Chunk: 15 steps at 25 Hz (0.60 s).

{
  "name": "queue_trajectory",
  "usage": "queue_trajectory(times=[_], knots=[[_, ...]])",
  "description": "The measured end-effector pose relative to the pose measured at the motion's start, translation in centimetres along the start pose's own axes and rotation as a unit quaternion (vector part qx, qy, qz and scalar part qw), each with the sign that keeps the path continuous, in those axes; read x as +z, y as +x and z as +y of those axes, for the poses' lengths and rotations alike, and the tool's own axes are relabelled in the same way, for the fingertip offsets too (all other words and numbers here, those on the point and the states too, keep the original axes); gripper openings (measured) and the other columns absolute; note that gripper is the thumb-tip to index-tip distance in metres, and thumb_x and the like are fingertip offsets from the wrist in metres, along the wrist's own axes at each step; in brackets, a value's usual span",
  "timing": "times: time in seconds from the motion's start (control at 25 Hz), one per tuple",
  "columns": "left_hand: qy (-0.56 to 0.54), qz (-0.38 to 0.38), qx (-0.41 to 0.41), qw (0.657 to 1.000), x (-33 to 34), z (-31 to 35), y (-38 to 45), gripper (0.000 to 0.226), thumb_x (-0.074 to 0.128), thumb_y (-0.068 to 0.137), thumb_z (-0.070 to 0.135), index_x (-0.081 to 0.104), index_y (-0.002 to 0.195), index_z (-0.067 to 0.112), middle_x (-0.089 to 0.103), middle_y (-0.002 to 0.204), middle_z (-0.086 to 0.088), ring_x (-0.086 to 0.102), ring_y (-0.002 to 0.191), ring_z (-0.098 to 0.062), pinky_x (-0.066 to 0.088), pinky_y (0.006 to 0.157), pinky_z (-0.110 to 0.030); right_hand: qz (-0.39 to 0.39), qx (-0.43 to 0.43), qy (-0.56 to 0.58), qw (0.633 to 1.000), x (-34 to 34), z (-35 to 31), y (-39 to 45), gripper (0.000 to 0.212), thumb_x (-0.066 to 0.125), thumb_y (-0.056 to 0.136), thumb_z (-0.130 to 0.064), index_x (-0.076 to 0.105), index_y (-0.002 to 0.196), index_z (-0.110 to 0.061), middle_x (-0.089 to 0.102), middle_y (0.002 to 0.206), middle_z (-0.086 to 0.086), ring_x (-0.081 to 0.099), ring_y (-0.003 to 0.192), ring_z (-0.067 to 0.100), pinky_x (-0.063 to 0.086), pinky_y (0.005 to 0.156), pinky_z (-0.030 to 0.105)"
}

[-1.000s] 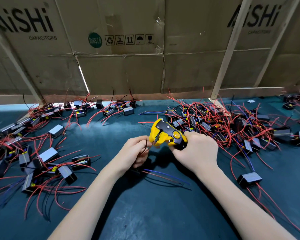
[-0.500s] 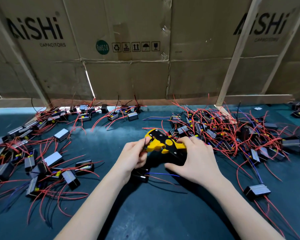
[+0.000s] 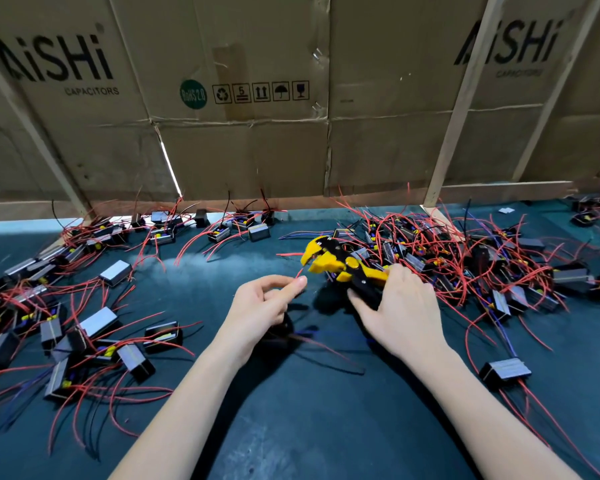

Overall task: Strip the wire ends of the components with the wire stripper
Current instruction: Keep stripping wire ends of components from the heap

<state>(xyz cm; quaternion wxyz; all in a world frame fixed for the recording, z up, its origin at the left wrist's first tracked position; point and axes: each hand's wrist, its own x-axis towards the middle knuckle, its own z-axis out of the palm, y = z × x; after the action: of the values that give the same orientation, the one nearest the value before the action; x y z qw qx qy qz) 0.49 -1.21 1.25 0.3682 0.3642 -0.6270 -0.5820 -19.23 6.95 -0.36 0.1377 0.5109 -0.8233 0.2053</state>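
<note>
Nearest me, my two forearms reach out over the dark green mat point(image 3: 291, 427). My left hand point(image 3: 260, 306) pinches a red wire point(image 3: 299, 273) between thumb and forefinger, its tip poking up past my fingertips. A component point(image 3: 281, 332) lies blurred under that hand. Just to the right, my right hand point(image 3: 400, 306) grips the handles of the yellow and black wire stripper point(image 3: 343, 266); its head points left toward the wire end, close to it but apart. Beyond lie a tangled pile of components point(image 3: 465, 258) on the right, scattered components point(image 3: 77, 327) on the left, then the cardboard wall point(image 3: 243, 150).
</note>
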Motion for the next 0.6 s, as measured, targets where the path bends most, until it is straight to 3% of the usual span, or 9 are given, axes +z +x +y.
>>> queue_trajectory(times=[0.2,0.32,0.44,0.6], knots=[[0.011,-0.002,0.030,0.999,0.0,-0.1,0.1,0.034,0.054,0.097,0.032,0.069,0.074,0.012,0.028,0.055,0.011,0.025,0.054,-0.008,0.024,0.050,-0.013,0.043,0.014,0.071,0.996,-0.2,1.3,0.4,0.060,0.066,0.078,-0.059,0.054,0.109,-0.009,0.064,0.099,0.007,0.060,0.098,0.032,0.038,0.081,0.041],[0.031,-0.012,0.034,0.999,-0.3,0.1,0.1,0.033,0.053,0.099,0.028,0.070,0.079,0.009,0.032,0.055,0.013,0.027,0.051,-0.005,0.026,0.049,-0.010,0.069,0.017,0.026,0.997,-0.1,1.0,0.5,0.068,0.067,0.078,-0.058,0.056,0.120,-0.006,0.064,0.104,0.011,0.059,0.101,0.033,0.039,0.082,0.042],[0.046,-0.006,0.033,0.998,-0.5,0.0,0.0,0.027,0.057,0.097,0.025,0.072,0.081,0.010,0.035,0.053,0.013,0.029,0.049,-0.004,0.026,0.048,-0.009,0.068,0.074,0.025,0.995,-0.6,2.0,1.0,0.062,0.060,0.080,-0.061,0.057,0.113,-0.009,0.063,0.103,0.010,0.059,0.100,0.034,0.038,0.082,0.043],[0.060,0.016,0.026,0.998,-0.5,-0.1,0.2,0.021,0.051,0.101,0.023,0.065,0.096,0.008,0.051,0.061,0.004,0.036,0.045,-0.008,0.030,0.044,-0.014,0.110,0.102,0.048,0.988,-1.2,3.5,1.4,0.060,0.066,0.079,-0.056,0.056,0.110,-0.005,0.062,0.101,0.015,0.057,0.099,0.036,0.036,0.082,0.044]])
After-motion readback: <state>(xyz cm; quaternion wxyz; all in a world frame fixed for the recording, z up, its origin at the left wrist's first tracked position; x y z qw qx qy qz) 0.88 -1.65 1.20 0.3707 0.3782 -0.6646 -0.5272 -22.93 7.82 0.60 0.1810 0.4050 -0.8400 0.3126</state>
